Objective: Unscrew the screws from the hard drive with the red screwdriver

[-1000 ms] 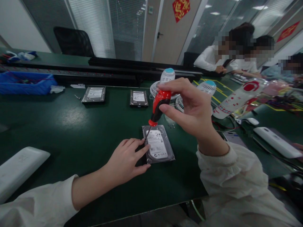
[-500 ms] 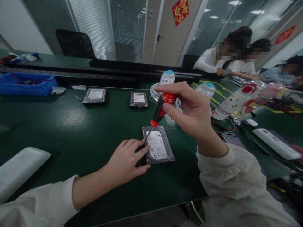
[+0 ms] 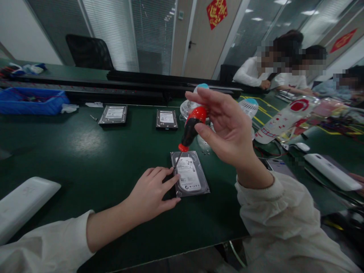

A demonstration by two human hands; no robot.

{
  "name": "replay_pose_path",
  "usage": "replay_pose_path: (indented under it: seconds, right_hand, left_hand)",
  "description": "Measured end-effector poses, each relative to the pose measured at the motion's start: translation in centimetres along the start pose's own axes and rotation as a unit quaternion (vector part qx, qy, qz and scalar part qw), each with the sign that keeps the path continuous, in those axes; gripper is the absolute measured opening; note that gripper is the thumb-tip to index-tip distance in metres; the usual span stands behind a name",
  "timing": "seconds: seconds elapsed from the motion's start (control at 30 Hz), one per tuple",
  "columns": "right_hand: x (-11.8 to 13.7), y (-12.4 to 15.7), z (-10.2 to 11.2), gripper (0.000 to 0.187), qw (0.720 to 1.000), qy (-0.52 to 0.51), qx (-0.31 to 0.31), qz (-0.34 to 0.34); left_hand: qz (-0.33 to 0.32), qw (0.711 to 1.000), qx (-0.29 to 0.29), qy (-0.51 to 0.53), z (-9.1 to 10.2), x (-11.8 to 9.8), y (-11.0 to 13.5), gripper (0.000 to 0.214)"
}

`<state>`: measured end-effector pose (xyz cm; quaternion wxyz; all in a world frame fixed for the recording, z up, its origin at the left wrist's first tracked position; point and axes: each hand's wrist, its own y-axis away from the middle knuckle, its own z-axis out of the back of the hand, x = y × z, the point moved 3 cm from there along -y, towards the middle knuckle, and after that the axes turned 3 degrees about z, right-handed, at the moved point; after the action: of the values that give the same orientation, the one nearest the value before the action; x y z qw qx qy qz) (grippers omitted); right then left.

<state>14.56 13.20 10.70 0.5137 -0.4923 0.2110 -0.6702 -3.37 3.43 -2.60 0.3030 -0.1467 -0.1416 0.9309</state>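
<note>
A hard drive point(image 3: 196, 172) with a white label lies flat on the green table in front of me. My left hand point(image 3: 150, 193) steadies it from the left, one finger on the label and the thumb against the near corner. My right hand point(image 3: 222, 129) holds a red and black screwdriver point(image 3: 191, 131) loosely near the top of its handle, thumb on one side, the fingers on the other partly hidden. The tilted shaft runs down to the drive's left edge, beside my left fingertips. What the tip touches is too small to tell.
Farther back lie two more hard drives point(image 3: 113, 114) point(image 3: 167, 119) and a blue bin point(image 3: 31, 101). White and blue devices point(image 3: 248, 106) stand behind my right hand, near tiny screws point(image 3: 205, 152). A white case point(image 3: 25, 204) is at left. Several people sit at right.
My right hand's fingers have lifted and loosened around the screwdriver handle, which leans slightly more to the left. The left hand and the hard drive have stayed in place.
</note>
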Motion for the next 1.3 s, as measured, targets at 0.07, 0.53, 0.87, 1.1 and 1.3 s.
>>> replay_pose_path:
  seconds: [0.07, 0.53, 0.87, 1.1, 1.3]
  right_hand:
    - [0.0, 0.1, 0.0, 0.054, 1.0, -0.024, -0.003, -0.003]
    - [0.4, 0.1, 0.3, 0.045, 0.997, 0.067, 0.02, -0.02]
    - [0.8, -0.2, 0.1, 0.046, 0.986, 0.164, 0.027, -0.006]
    - [1.0, -0.2, 0.3, 0.051, 0.985, 0.166, 0.039, 0.01]
    - [1.0, -0.2, 0.5, 0.055, 0.985, 0.166, 0.054, 0.001]
  left_hand:
    - [0.0, 1.0, 0.002, -0.001, 0.0, 0.0, 0.0, 0.054]
    - [0.008, 1.0, 0.018, 0.001, 0.1, -0.1, -0.1, 0.055]
    - [0.006, 1.0, 0.012, -0.008, 0.1, -0.1, 0.0, 0.052]
    - [0.009, 1.0, 0.02, -0.01, 0.1, -0.1, -0.1, 0.053]
    - [0.014, 1.0, 0.026, -0.007, 0.0, 0.0, 0.0, 0.055]
